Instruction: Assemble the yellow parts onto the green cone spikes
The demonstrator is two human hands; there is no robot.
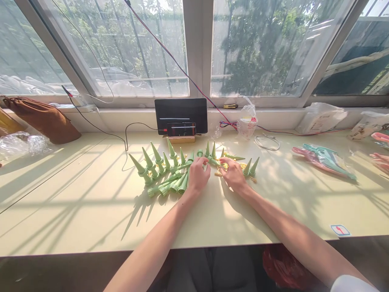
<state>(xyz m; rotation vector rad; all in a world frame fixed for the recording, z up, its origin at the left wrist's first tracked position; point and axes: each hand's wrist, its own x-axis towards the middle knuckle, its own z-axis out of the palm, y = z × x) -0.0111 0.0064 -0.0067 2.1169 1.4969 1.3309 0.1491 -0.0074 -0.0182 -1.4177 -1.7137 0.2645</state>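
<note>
My left hand [199,173] is at the middle of the table with its fingers curled; what they close on is hidden. Just right of it, my right hand [233,174] has thumb and fingertips at the end of a green plastic spike [214,162], apparently pinching it. Small yellow pieces [218,174] lie scattered under and around that hand. To the left stand several green cone-shaped spikes [156,154] with ribbed collars. In front of those, more green spikes [174,184] lie on their sides. Two upright green spikes [252,167] are right of my right hand.
A black tablet [181,113] leans at the windowsill, a phone [181,129] before it. Cables cross the back. Bagged pink and teal tools [326,160] lie at right, near another person's hand [381,161]. A brown pouch [42,118] sits at left.
</note>
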